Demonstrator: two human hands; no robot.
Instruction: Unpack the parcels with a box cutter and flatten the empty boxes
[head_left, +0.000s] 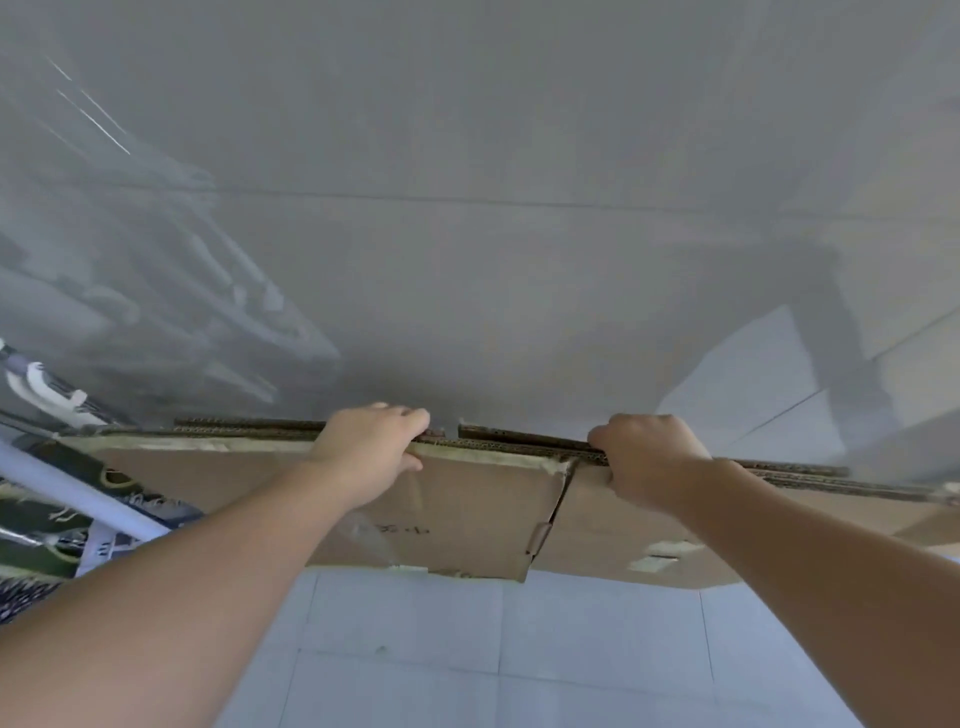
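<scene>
Flattened cardboard box (467, 514) hung upright off the floor, long axis running left-right; left hand (371, 449) and right hand (647, 457) both gripped its top edge, spaced evenly apart

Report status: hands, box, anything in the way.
Left hand and right hand both grip top edge of flattened cardboard box, held upright. White pole at left, apart. No blocker visible.

Soft, even daylight, fairly dim and greyish; the upper half is hazy and smeared with motion blur; a dark shadow (831, 322) falls across the floor (467, 649) at right; wide-angle bending stretches the edges.
</scene>
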